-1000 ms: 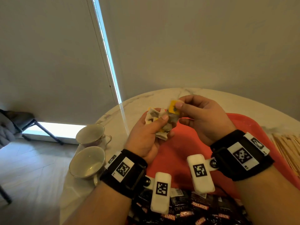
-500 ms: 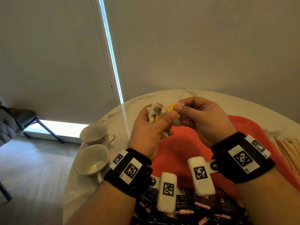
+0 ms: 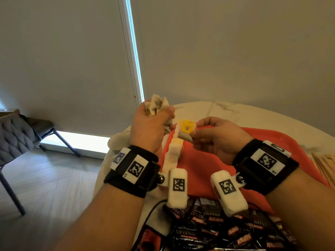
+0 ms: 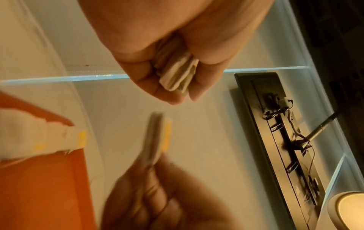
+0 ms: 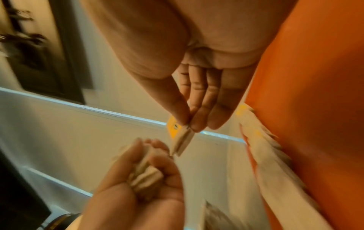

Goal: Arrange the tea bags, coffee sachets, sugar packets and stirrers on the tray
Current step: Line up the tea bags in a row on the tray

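While both hands hover over the near-left part of the tray, this is how things lie:

Left hand: the left hand is raised above the table's left edge, fingers curled tight round a bunch of tea bags whose crumpled tops stick out above the fist; the left wrist view shows folded bag edges squeezed between palm and fingers.

Right hand: the right hand pinches a single tea bag with a yellow tag between thumb and fingertips, the other fingers curled in beside them. The bag is in the air, just beside the left fist and apart from it.

Row on tray: a line of tea bags lies along the left side of the red tray, overlapping one another, running from near the left wrist toward the held bag.

Coffee sachets: a heap of dark sachets sits at the near edge, under the forearms; whether it lies on the tray or the table I cannot tell.

Stirrers: a bundle of wooden stirrers lies on the marble table just right of the tray.

Cup: a pale cup shows partly behind the left wrist.

Room: a grey chair stands on the wooden floor at far left.
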`<control>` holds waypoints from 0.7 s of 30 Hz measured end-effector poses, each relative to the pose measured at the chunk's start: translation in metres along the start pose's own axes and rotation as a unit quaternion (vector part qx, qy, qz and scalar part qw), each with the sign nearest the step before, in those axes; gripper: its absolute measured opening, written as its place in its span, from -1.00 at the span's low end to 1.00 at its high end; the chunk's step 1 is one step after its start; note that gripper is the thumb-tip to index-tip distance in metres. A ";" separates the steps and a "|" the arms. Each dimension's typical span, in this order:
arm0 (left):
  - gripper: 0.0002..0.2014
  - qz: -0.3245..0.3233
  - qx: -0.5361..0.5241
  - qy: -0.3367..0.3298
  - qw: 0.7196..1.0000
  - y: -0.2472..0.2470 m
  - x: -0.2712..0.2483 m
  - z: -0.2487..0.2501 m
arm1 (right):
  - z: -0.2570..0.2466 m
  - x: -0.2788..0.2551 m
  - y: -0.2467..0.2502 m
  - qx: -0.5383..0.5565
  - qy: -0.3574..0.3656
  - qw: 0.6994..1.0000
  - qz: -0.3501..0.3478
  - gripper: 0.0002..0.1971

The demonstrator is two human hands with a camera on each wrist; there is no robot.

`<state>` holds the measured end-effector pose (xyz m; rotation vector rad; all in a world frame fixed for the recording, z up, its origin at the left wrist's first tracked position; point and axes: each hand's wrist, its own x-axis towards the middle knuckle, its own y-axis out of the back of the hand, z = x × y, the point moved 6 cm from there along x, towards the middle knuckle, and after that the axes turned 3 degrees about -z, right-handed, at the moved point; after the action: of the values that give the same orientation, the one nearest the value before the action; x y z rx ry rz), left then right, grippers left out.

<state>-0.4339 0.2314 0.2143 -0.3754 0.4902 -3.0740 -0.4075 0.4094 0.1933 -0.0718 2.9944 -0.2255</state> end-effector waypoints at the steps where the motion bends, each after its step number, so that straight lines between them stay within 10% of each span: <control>1: -0.81 0.011 -0.005 -0.006 1.000 0.004 0.002 0.007 | 0.007 -0.001 -0.004 -0.021 -0.026 0.999 -0.007 -0.73; 21: -0.82 -0.002 -0.048 -0.013 0.999 0.034 -0.019 0.030 | 0.062 -0.017 -0.046 -0.223 -0.192 0.953 -0.069 -0.90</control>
<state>-0.4091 0.1910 0.2272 -0.4195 0.6389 -3.0532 -0.3807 0.3560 0.1422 -0.3305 2.5920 0.4107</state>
